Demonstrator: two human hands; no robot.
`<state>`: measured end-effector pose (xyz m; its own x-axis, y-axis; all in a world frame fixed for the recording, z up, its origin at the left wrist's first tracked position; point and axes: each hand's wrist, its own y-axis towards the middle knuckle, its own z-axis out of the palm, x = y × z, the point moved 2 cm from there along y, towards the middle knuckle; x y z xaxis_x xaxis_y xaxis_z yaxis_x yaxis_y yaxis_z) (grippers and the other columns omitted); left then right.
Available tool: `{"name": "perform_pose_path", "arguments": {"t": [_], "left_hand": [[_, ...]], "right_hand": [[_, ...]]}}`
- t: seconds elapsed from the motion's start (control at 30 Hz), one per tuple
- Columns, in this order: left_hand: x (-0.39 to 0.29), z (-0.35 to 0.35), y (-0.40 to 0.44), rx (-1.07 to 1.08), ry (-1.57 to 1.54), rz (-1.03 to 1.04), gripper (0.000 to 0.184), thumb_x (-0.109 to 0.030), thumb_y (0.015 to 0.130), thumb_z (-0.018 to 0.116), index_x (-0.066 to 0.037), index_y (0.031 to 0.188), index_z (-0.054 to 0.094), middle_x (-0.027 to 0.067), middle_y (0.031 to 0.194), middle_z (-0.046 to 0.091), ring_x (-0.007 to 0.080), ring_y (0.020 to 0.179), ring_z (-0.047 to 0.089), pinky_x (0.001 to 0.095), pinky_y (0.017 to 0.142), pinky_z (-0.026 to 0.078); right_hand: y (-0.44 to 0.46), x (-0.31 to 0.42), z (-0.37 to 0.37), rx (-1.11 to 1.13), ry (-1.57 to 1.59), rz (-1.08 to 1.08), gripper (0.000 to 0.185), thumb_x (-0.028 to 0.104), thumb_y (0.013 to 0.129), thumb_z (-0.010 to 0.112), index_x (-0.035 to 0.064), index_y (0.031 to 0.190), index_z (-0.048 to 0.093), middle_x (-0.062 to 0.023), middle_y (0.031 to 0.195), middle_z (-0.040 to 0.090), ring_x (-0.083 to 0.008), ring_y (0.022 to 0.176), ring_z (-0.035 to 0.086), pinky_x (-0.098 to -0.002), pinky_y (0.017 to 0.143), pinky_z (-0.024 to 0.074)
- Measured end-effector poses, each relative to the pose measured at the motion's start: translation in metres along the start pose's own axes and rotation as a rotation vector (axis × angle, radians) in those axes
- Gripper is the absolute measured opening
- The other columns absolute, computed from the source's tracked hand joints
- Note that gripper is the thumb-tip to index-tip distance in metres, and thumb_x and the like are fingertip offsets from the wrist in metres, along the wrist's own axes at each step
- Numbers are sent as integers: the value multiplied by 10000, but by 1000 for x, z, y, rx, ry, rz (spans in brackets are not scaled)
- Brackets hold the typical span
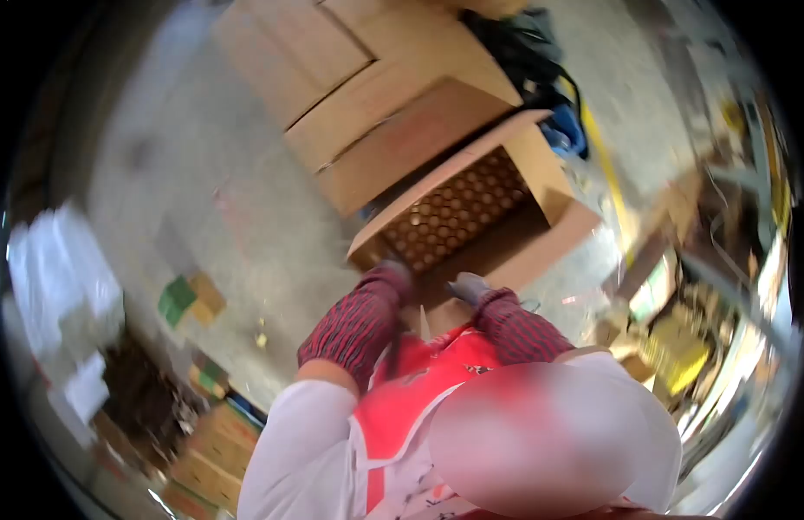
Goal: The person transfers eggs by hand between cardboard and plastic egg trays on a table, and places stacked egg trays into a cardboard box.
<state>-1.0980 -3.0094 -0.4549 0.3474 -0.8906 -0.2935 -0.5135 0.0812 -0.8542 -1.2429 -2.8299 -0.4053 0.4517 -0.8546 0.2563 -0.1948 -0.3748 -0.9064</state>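
Observation:
An open cardboard box (554, 251) stands on the floor in front of me, tilted in the view. Inside it, several round brown pieces (450, 217) sit packed in close rows. My left hand (394, 269), in a grey glove, is at the box's near left corner, and its fingers are lost against the dark wall. My right hand (469, 287), also gloved, is closed at the near edge, where it seems to pinch the cardboard flap (450, 317). Red-and-black striped sleeve covers sit on both forearms.
Larger cardboard boxes (367, 104) stand just beyond the open one. A black bag (515, 56) and a blue container (565, 132) lie behind it. White sacks (60, 269) are at the left, cartons (213, 451) at the lower left, and yellow packs (677, 354) at the right.

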Motion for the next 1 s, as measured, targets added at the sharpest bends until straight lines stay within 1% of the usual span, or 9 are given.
{"name": "perform_pose_path", "arguments": {"t": [0.07, 0.23, 0.33, 0.43, 0.53, 0.63, 0.73, 0.87, 1.0], "left_hand": [[20, -17, -2, -13, -40, -16, 437, -441, 1006, 471, -193, 1306, 670, 149, 1315, 665, 349, 1202, 630, 452, 1049, 473], [22, -92, 56, -245, -295, -57, 468, -434, 1026, 454, -126, 1330, 633, 187, 1329, 645, 369, 1218, 613, 446, 1055, 465], [9, -104, 108, -378, -440, -88, 490, -430, 1038, 444, -86, 1345, 610, 209, 1338, 632, 380, 1228, 602, 442, 1059, 461], [16, -95, 159, -513, -514, -106, 513, -426, 1050, 434, -46, 1360, 587, 232, 1347, 620, 392, 1238, 592, 439, 1063, 456], [63, -87, 198, -639, -557, -89, 539, -422, 1062, 424, -6, 1375, 565, 255, 1356, 608, 404, 1248, 582, 435, 1067, 452], [112, -86, 207, -511, -799, -169, 556, -430, 1067, 413, 0, 1395, 539, 250, 1379, 585, 398, 1268, 561, 431, 1077, 440], [132, -74, 226, -296, -1033, -272, 569, -444, 1068, 402, -10, 1419, 513, 231, 1410, 556, 382, 1293, 536, 426, 1092, 425], [143, -56, 258, -130, -1184, -329, 588, -462, 1069, 387, -24, 1451, 477, 205, 1451, 518, 361, 1326, 502, 420, 1110, 404], [158, -39, 274, -32, -1267, -378, 609, -481, 1070, 372, -38, 1482, 441, 180, 1493, 480, 341, 1360, 468, 414, 1129, 384]], "right_hand": [[55, -6, 47, -96, 127, 31, 489, 466, 972, 515, 35, 1013, 742, -251, 1036, 717, -408, 996, 685, -508, 863, 545], [71, 13, 50, -177, 509, 281, 489, 469, 978, 508, 39, 1028, 736, -242, 1039, 715, -396, 987, 683, -498, 851, 544], [109, 17, 52, -209, 699, 346, 489, 471, 981, 505, 42, 1038, 731, -236, 1041, 714, -388, 981, 681, -492, 843, 544], [148, 11, 56, -245, 896, 351, 489, 473, 984, 501, 44, 1047, 727, -230, 1043, 713, -380, 976, 680, -486, 836, 543], [161, -24, 58, -270, 1224, 265, 489, 475, 987, 497, 46, 1057, 723, -224, 1045, 712, -373, 970, 679, -480, 829, 542], [151, -70, 52, -194, 1622, 157, 490, 477, 991, 493, 49, 1066, 719, -219, 1047, 711, -365, 964, 677, -474, 822, 542], [161, -66, 70, -232, 1675, 194, 490, 478, 994, 489, 51, 1075, 715, -213, 1049, 710, -358, 959, 676, -468, 814, 541], [177, -57, 79, -271, 1747, 234, 491, 481, 998, 484, 55, 1088, 709, -205, 1052, 708, -347, 951, 674, -460, 805, 540], [185, -53, 85, -277, 1815, 244, 491, 483, 1002, 479, 58, 1101, 704, -198, 1055, 707, -337, 944, 672, -452, 795, 540]]}}
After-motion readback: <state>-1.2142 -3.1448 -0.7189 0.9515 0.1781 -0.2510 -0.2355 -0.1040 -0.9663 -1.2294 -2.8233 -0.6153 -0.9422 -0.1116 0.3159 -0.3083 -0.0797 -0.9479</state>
